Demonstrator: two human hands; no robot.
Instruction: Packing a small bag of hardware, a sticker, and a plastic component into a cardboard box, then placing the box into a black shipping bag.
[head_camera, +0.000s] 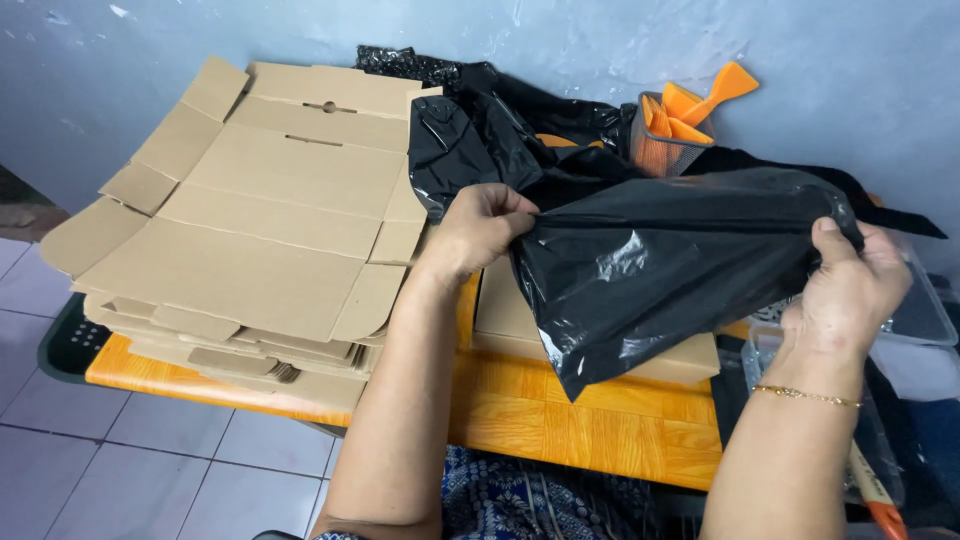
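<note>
Both forearms come up from the bottom edge, bent in toward the middle. Left hand (478, 232) is knuckles-up, fingers curled, thumb and fingers pinching the left edge of a glossy black plastic bag (650, 270). Right hand (850, 285) is raised at the bag's right end, thumb on top, fingers wrapped behind the plastic, gripping it. A thin gold chain bracelet (806, 397) sits on the right wrist.

Landmark: orange wood-grain tabletop (560, 415).

Counts: two hands, both on the bag. One bag in hand, stretched between them, its lower corner hanging down to a point over the tabletop. One closed brown cardboard box (505, 305) lies on the tabletop under the bag, mostly hidden by it. One stack of flat unfolded brown cardboard box blanks (250, 220) covers the tabletop's left end and overhangs its left edge; the number of sheets cannot be told. One loose pile of crumpled black plastic bags (500, 120) lies at the tabletop's far side against the grey wall, count unclear. One dark wire-mesh holder (662, 150) stands at the far side behind the held bag, with several orange plastic scraper tools (715, 92) sticking out; at least three show. One clear plastic container (915, 330) sits off the tabletop's right end, behind the right hand.

The held bag is above the tabletop's middle and right part, off the surface, between the two hands and touching both.
</note>
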